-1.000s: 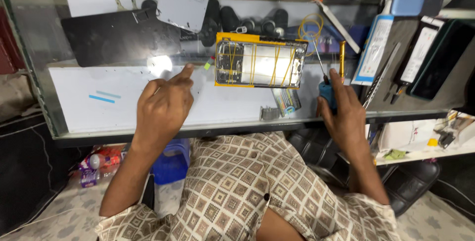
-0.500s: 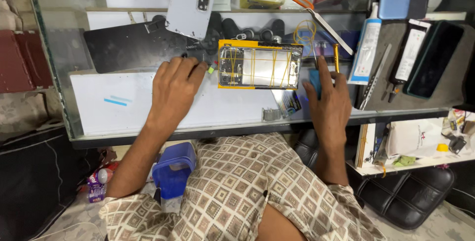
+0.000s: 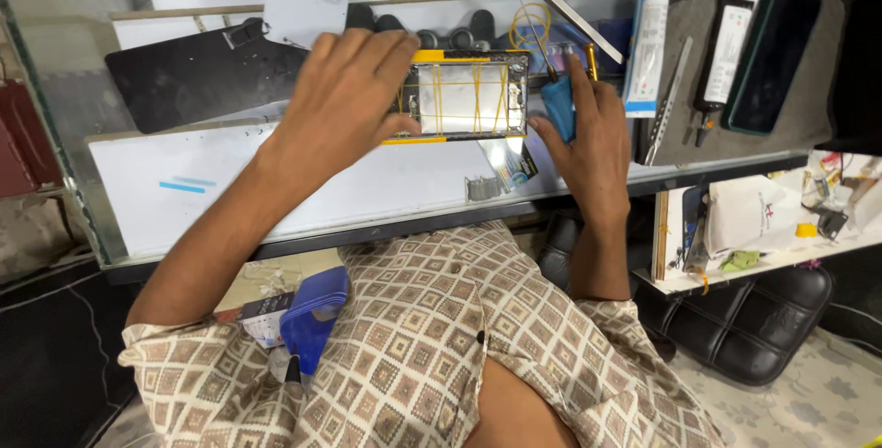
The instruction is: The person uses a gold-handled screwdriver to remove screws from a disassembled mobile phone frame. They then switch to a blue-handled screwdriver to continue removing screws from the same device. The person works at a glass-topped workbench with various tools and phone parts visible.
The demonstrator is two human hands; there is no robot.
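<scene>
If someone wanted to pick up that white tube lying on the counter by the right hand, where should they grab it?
Probably around the middle of the white tube, coming from above. It lies flat and long on the glass counter, its sides exposed, with a metal pry tool close on one side, so fingers should pinch across its narrow width.

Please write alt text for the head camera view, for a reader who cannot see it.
Seen from above, a person's left hand rests on an opened phone in a yellow frame, bound with rubber bands, on a glass counter, while the right hand grips a blue-handled screwdriver beside it. A white glue tube and a dark phone lie to the right.
</scene>
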